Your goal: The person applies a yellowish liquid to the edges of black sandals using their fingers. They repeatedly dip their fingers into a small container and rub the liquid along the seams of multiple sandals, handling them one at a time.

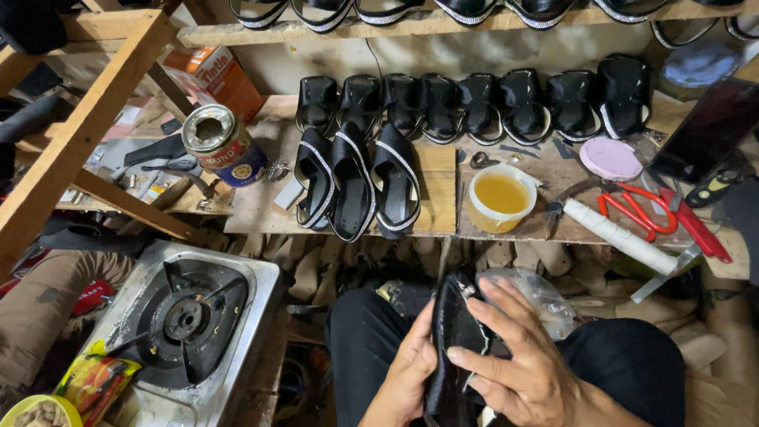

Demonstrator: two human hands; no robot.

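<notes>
A black sandal upper (455, 328) stands on edge over my lap, held between both hands. My left hand (411, 368) grips it from the left side. My right hand (518, 356) presses flat on its right face, fingers spread toward the top. A crumpled clear plastic bag (545, 296) lies on my right thigh just behind the right hand.
On the wooden bench (439, 194) ahead: three black sandals with white trim (356, 182), a back row of black uppers (482, 103), a tub of yellow glue (500, 196), red scissors (636, 209), a pink disc (609, 158), a tin can (221, 145). A gas stove (186, 324) sits at lower left.
</notes>
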